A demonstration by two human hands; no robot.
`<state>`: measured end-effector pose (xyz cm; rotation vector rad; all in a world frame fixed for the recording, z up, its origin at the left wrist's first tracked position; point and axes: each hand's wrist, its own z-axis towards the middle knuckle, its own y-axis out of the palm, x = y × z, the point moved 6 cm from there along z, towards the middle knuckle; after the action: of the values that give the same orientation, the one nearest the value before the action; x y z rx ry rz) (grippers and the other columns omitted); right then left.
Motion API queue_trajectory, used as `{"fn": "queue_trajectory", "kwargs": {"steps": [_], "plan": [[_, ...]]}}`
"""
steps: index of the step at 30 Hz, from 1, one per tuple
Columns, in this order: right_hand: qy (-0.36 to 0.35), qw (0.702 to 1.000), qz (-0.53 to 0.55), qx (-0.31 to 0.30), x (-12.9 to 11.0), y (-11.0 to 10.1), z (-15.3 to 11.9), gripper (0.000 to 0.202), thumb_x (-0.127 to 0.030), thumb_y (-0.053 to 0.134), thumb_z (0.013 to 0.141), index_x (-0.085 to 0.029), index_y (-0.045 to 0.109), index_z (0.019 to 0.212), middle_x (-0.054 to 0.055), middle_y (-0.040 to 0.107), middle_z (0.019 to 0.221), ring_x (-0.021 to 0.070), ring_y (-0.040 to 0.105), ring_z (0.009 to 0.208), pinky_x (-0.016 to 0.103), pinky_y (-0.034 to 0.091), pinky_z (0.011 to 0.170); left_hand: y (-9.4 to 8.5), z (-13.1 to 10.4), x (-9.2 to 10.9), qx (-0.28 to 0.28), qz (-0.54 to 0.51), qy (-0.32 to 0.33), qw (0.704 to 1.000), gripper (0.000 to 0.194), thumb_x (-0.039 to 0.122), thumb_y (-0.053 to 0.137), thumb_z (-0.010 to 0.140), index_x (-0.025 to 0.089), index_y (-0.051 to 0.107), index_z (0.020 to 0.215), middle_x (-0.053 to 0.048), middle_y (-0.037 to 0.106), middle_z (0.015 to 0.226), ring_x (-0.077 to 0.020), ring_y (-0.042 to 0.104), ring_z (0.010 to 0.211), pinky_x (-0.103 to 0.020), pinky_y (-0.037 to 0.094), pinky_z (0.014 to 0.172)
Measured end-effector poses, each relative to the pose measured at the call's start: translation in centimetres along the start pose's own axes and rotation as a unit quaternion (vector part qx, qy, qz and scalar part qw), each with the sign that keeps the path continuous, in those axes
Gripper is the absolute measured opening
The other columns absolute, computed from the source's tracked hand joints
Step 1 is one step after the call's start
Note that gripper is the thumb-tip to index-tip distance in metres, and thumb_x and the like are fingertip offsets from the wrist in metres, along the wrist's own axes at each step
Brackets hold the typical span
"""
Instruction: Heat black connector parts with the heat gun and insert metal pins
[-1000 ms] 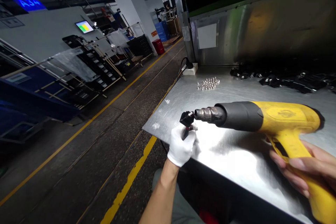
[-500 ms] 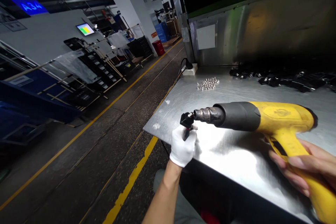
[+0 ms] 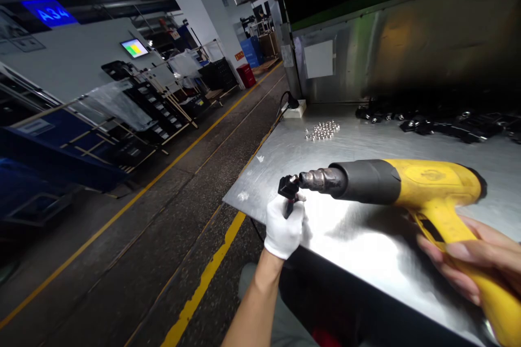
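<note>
My left hand (image 3: pixel 284 227), in a white glove, is closed around a small black part (image 3: pixel 288 187) with a bright metal piece at its top. It is held just over the left edge of the metal table. My bare right hand (image 3: pixel 468 255) wraps round the handle of a yellow heat gun (image 3: pixel 435 181). The gun lies level, its stepped metal nozzle (image 3: pixel 321 179) pointing left, with the tip right beside the metal piece of the black part. Whether nozzle and part touch, I cannot tell.
Several small shiny metal pieces (image 3: pixel 323 130) lie grouped on the metal table (image 3: pixel 280 146). Black parts (image 3: pixel 459 123) are heaped along its back right, before a metal panel (image 3: pixel 407 49). A white power strip (image 3: pixel 293 109) with a black plug sits at the far corner. Left is a floor aisle.
The heat gun has shifted very slightly to the left. Both hands keep their grips, and the black part stays in front of the nozzle.
</note>
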<state>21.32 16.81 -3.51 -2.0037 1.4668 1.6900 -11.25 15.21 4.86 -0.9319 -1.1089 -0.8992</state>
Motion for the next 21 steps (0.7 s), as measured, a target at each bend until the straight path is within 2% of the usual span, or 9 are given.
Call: {"fn": "queue_trajectory", "kwargs": {"steps": [11, 21], "plan": [[-0.001, 1.0, 0.004, 0.018, -0.66, 0.56, -0.05, 0.036, -0.052, 0.063, 0.087, -0.018, 0.07, 0.094, 0.007, 0.058, 0.057, 0.0177, 0.052, 0.05, 0.027, 0.042, 0.049, 0.05, -0.07, 0.1, 0.001, -0.006, -0.005, 1.0, 0.007, 0.018, 0.058, 0.086, 0.016, 0.064, 0.085, 0.001, 0.057, 0.057, -0.013, 0.054, 0.05, -0.026, 0.044, 0.054], [0.006, 1.0, 0.002, 0.008, -0.65, 0.76, -0.08, 0.036, -0.052, 0.062, 0.088, -0.018, 0.069, 0.095, 0.007, 0.058, 0.058, 0.0176, 0.052, 0.051, 0.027, 0.04, 0.05, 0.68, -0.08, 0.49, -0.009, -0.037, -0.026, 0.999, 0.01, 0.021, 0.056, 0.088, 0.017, 0.061, 0.081, 0.002, 0.055, 0.055, -0.0122, 0.052, 0.047, -0.025, 0.044, 0.051]]}}
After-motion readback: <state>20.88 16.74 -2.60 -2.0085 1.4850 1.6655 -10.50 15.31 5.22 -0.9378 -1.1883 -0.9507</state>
